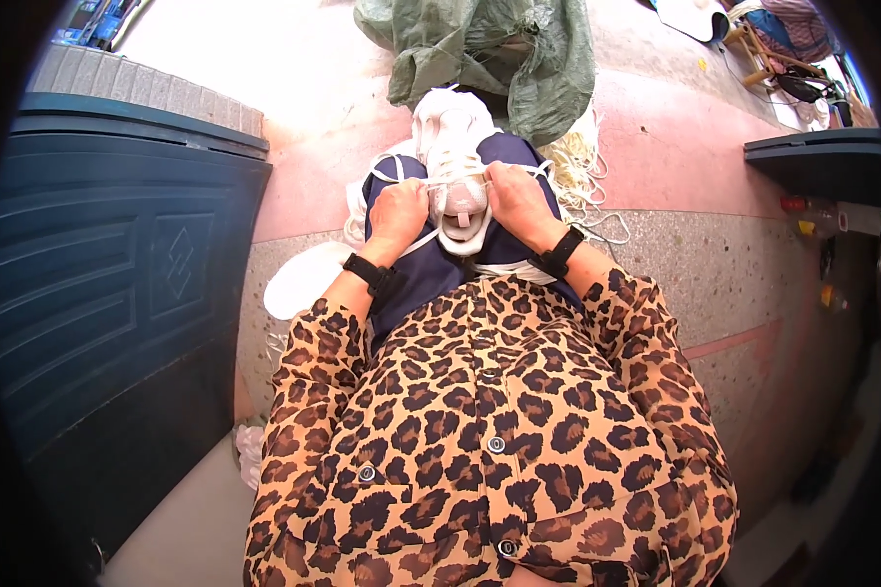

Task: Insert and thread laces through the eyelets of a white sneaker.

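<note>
Working remotely, I have one white shoe (pixel 452 125) between my two grips, toe pointing away, tongue (pixel 460 199) pinkish, pull tab (pixel 464 220) pink. Left hand (pixel 399 213) and right hand (pixel 521 203) each pinch white lace (pixel 458 178). Two black wristbands (pixel 369 273) sit behind the grips; one green sack (pixel 450 49) beyond; one cream cord heap (pixel 581 161) right.

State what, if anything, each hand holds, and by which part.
The left hand and right hand each appear to pinch white lace, one either side of the white shoe; exact spots along it are hidden.
</note>
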`<state>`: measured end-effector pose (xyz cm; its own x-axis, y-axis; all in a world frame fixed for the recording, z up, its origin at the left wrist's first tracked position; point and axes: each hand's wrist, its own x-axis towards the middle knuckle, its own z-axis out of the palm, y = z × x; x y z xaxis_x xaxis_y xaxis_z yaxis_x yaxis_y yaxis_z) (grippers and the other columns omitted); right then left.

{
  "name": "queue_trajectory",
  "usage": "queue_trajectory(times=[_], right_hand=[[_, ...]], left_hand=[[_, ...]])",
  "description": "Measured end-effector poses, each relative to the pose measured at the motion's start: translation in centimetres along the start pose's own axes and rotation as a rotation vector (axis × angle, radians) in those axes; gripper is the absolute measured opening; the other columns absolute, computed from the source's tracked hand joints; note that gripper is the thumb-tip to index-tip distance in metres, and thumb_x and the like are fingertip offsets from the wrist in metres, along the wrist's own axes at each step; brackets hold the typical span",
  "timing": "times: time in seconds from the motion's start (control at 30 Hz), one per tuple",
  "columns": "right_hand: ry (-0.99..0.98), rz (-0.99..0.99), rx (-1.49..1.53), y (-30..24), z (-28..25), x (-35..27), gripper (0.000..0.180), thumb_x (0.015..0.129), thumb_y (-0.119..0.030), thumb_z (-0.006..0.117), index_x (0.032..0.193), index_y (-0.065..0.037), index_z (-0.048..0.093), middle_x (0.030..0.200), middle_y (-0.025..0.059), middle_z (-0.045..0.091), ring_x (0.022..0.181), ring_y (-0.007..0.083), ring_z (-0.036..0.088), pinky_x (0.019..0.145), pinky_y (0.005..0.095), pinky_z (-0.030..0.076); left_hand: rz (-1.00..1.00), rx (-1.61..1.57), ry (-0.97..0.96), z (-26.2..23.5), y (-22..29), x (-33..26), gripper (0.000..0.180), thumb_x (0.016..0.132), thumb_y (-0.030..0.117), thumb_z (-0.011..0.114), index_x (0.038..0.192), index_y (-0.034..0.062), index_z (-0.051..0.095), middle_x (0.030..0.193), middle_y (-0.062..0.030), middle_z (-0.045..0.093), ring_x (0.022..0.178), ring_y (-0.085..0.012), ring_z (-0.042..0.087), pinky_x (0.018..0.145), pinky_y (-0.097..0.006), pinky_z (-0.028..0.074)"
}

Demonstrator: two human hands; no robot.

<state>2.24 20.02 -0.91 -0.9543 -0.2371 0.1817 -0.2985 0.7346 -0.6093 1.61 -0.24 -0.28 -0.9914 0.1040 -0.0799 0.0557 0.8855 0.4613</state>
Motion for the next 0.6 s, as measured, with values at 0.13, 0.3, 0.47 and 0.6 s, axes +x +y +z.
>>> queue_trajectory(times=[0.13,0.3,0.47,0.6], right_hand=[[0.003,-0.104,0.017,0.3,0.1,0.0,0.009,0.072,0.0,0.049,0.078,-0.001,0.055,0.074,0.0165,0.056,0.074,0.0324,0.053,0.071,0.0395,0.044],[-0.064,-0.242,-0.123,0.1,0.2,0.4,0.012,0.068,-0.001,0.054,0.08,-0.002,0.056,0.076,0.0128,0.057,0.078,0.0294,0.053,0.069,0.0371,0.044],[-0.222,-0.228,-0.505,-1.4,-0.3,0.8,0.009,0.066,-0.011,0.057,0.074,-0.009,0.062,0.081,0.0064,0.056,0.084,0.0222,0.051,0.069,0.0341,0.041],[-0.157,-0.252,-0.548,-0.9,-0.4,0.9,0.01,0.064,-0.012,0.058,0.072,-0.01,0.062,0.08,0.0043,0.053,0.083,0.0205,0.049,0.068,0.0328,0.038]], left_hand=[[0.059,0.217,-0.054,-1.4,1.8,0.1,0.016,0.079,0.015,0.047,0.075,0.0049,0.059,0.071,-0.0175,0.061,0.068,-0.0329,0.062,0.061,-0.042,0.049],[0.289,0.343,-0.097,-1.3,2.9,0.6,0.012,0.076,0.012,0.049,0.074,0.0049,0.058,0.068,-0.015,0.062,0.065,-0.0314,0.062,0.058,-0.04,0.049],[0.138,0.227,0.024,-0.6,1.9,0.3,0.02,0.082,0.021,0.051,0.074,0.0039,0.058,0.07,-0.0165,0.058,0.066,-0.0333,0.06,0.057,-0.043,0.048],[0.151,0.22,0.072,-0.6,3.4,-2.0,0.022,0.08,0.025,0.056,0.076,0.0041,0.057,0.079,-0.0153,0.057,0.065,-0.0324,0.06,0.056,-0.041,0.049]])
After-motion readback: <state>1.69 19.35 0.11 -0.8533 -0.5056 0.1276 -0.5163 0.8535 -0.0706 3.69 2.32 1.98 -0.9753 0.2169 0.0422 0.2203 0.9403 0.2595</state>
